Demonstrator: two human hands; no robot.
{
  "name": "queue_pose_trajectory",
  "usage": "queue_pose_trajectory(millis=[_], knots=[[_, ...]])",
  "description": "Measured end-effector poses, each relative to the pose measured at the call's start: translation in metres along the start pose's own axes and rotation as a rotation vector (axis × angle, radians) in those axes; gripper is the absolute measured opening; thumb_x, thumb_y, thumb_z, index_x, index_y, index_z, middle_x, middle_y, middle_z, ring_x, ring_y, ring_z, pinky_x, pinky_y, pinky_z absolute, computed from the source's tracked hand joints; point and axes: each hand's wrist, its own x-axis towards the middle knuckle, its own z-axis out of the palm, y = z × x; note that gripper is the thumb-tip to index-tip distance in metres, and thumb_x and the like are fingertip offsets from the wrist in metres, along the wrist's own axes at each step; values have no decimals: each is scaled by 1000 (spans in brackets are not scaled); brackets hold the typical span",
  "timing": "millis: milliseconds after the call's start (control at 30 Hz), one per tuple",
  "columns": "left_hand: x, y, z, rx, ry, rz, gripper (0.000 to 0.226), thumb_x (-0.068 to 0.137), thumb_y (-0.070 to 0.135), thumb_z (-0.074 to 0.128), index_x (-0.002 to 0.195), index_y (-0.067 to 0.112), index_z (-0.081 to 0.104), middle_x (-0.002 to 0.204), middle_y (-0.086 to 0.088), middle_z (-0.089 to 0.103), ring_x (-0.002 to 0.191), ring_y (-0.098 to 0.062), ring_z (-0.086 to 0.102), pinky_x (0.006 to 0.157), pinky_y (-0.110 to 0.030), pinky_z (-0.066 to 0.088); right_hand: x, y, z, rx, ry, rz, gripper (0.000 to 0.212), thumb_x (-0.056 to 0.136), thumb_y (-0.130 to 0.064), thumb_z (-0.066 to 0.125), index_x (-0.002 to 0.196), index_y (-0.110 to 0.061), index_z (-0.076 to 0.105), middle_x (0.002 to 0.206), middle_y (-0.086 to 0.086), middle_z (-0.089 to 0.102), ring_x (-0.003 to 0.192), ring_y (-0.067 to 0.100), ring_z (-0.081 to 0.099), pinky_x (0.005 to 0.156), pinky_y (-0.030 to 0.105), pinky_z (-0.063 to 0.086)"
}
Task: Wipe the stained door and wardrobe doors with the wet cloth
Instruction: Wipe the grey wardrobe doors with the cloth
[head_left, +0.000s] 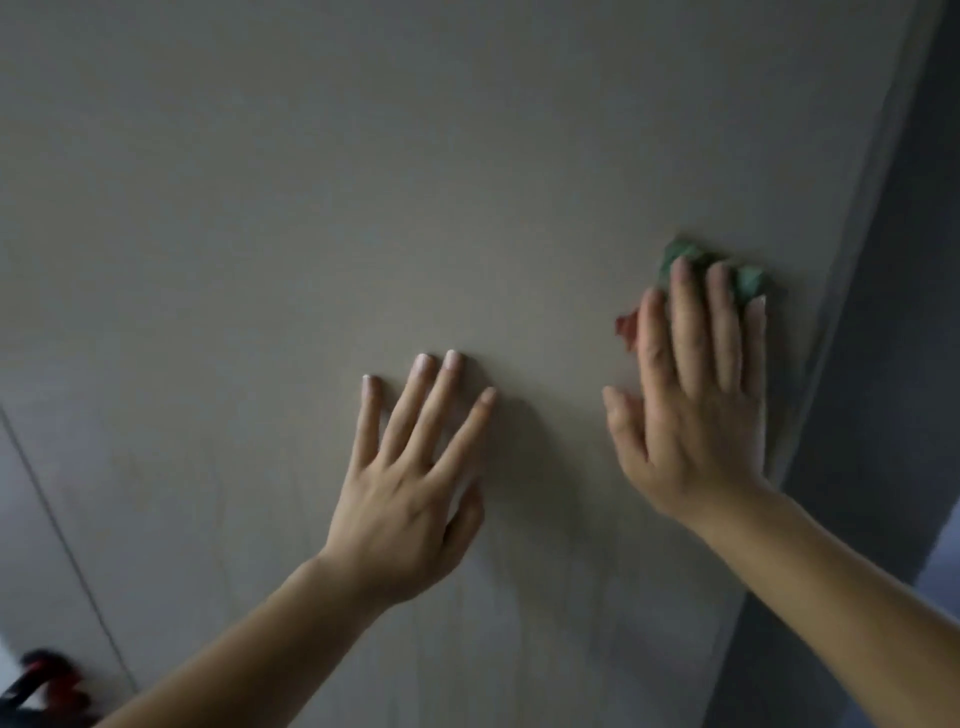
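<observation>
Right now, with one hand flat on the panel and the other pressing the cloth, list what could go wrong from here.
1. The right hand presses the cloth with straight fingers, no grip round it; the cloth might slip out mid-stroke.
2. The cloth is close to the door panel's right edge; a stroke could run off it.
3. The left hand, flat on the panel, may leave prints.

Plain grey-beige door (415, 182) — cloth (748, 280) green, with a red corner.

In dim light, a dark grey surface (893, 364) stands at right, a blurred red-and-black object (47, 686) low left
</observation>
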Motion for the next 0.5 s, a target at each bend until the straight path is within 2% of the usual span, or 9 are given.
queue_pose_trajectory(millis=[67,133,267,333,400,500], knots=[[-11,-12,-6,-7,14,-18,70,97,33,50,160,9,29,168,-23,15,158,-40,10,124,-65,14,-27,-31,16,-1,-60,-182,76,96,-44,43,156,-1,27,166,19,16,155,41,12,125,56,4],[-26,-33,-12,52,19,-120,72,98,35,47,161,9,23,169,-24,11,158,-41,6,123,-68,9,-39,-47,27,-16,-43,-231,70,96,-42,42,154,-3,33,165,17,21,155,38,14,126,54,6],[-57,-87,-26,165,-26,-326,77,98,40,43,164,18,10,170,-23,0,157,-44,-3,117,-78,4,-14,-60,26,21,56,-64,65,100,-37,40,155,-2,35,164,20,25,152,41,19,124,58,9],[-67,-104,-31,150,-62,-311,75,99,41,42,164,23,9,171,-20,-1,157,-44,-5,115,-79,8,5,-76,23,51,96,80,66,101,-37,39,156,-1,31,165,23,21,153,43,15,124,59,7],[-71,-111,-34,120,-71,-269,73,100,41,42,164,22,12,171,-17,0,157,-43,-4,115,-79,10,19,-107,25,80,99,126,67,102,-36,38,157,1,28,165,24,18,154,44,12,124,59,4],[-80,-121,-39,60,-29,-233,71,100,36,45,162,13,20,171,-17,8,159,-37,3,120,-72,14,19,-171,42,96,7,-127,70,99,-37,42,157,-1,29,166,21,17,154,42,14,125,58,4]])
